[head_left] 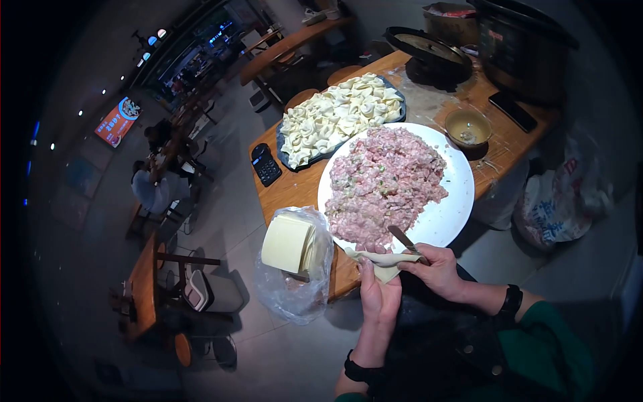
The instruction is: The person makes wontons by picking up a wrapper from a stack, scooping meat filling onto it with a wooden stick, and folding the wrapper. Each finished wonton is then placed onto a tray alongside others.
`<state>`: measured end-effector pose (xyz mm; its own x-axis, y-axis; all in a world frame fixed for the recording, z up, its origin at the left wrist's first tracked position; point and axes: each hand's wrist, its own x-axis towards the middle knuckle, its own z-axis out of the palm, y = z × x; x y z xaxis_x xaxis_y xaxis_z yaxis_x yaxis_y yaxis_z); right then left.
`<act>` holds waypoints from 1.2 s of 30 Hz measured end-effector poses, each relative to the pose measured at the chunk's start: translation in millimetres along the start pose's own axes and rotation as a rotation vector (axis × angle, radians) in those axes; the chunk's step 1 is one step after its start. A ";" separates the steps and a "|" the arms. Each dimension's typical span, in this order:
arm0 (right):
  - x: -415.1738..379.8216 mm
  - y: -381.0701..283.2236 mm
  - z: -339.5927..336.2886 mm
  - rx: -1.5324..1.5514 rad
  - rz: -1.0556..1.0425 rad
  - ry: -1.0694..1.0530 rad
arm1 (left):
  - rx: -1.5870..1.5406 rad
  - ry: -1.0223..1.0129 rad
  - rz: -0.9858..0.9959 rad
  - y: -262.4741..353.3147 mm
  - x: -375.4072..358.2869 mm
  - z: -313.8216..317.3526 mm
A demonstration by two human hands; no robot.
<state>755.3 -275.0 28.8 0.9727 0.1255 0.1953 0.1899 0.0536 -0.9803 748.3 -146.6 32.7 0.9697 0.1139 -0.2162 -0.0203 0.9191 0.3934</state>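
A pale wonton wrapper point(386, 271) is folded over between my two hands at the near edge of the plate. My left hand point(380, 298) grips it from below, with fingers closed on it. My right hand point(439, 273) pinches the wrapper's right end and also keeps hold of a thin flat filling stick point(402, 237), which points up toward the meat. Pink minced meat filling point(385, 184) with green bits is heaped on a large white plate point(459, 194). A stack of square wrappers point(288, 242) lies in a clear plastic bag point(301, 308) left of my hands.
Behind the plate, a dark tray point(402, 100) carries many folded wontons point(341, 114). On the wooden table point(295, 191) are a keypad device point(266, 165), a small bowl point(467, 128), a phone point(512, 111) and a large dark cooker point(522, 50). Plastic bags point(562, 201) sit at right.
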 end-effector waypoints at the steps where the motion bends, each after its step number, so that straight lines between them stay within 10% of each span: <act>1: 3.5 -3.7 1.1 0.063 -0.105 0.018 | -0.037 -0.056 0.031 -0.6 2.8 -7.3; 6: 17.1 -6.0 -9.1 0.171 -0.089 0.015 | 0.372 -0.214 0.134 1.1 -3.5 2.4; 8: 29.5 -10.2 -23.7 -0.147 -0.494 -0.174 | 1.303 -0.048 0.312 11.2 -8.4 8.9; 9: 34.9 -13.6 -30.7 -0.306 -0.615 -0.241 | 1.355 -0.317 0.617 11.9 -2.4 6.9; 14: 46.4 -23.2 -45.9 -0.649 -0.774 -0.235 | 1.786 -0.547 0.855 15.9 0.3 12.0; 18: 62.9 -30.0 -51.6 -0.740 -0.723 -0.390 | 1.910 -0.606 0.900 18.3 0.3 18.2; 22: 136.1 -38.9 -62.5 -0.470 -0.180 -0.081 | 1.844 -0.522 1.084 41.1 1.0 27.0; 27: 214.1 -64.0 -69.8 -0.254 -0.152 0.304 | 1.843 -0.317 1.066 91.8 -2.8 22.3; 36: 98.0 -38.0 -72.5 -0.141 0.055 -0.231 | 2.256 -0.184 1.088 181.0 13.7 18.5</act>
<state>853.1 -336.5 83.1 0.9288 0.3481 0.1268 0.1700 -0.0961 -0.9808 762.4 14.3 117.5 0.8104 -0.0820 0.5801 -0.2316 -0.9544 0.1886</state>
